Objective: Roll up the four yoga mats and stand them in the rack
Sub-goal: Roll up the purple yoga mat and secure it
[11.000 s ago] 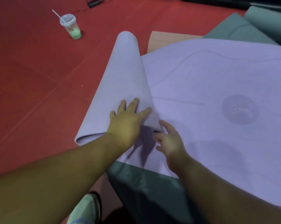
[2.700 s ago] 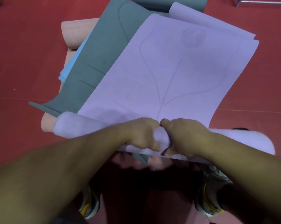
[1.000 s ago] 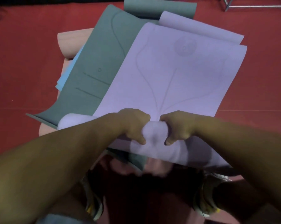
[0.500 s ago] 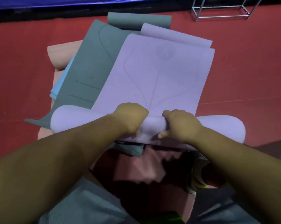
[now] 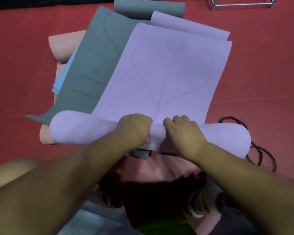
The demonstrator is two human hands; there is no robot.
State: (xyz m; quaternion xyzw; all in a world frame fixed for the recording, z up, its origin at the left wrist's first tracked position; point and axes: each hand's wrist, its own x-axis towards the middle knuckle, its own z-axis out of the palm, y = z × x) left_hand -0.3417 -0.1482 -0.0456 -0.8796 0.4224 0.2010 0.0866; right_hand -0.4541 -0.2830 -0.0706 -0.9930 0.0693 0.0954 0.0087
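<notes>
Hands [image 5: 159, 131] around crosswise lilac mat roll [image 5: 70, 129]

Lower centre: left hand [image 5: 134, 129] and right hand [image 5: 183, 131] sit side by side on the rolled end of the lilac mat [image 5: 168, 78], fingers curled over it; only a narrow gap of roll shows between them. The roll spans nearly the frame's width.

Ahead of the roll: the flat lilac sheet runs to the upper centre, unobstructed on top. Left of it lie the grey mat [image 5: 95, 65], a blue mat [image 5: 65, 78] edge and the pink mat [image 5: 65, 46].

Right of the roll: a black cable [image 5: 259, 150] loops on the red floor [image 5: 261, 65].

Upper right: metal rack [image 5: 244, 4] base, well apart. Open floor at far left and right.
</notes>
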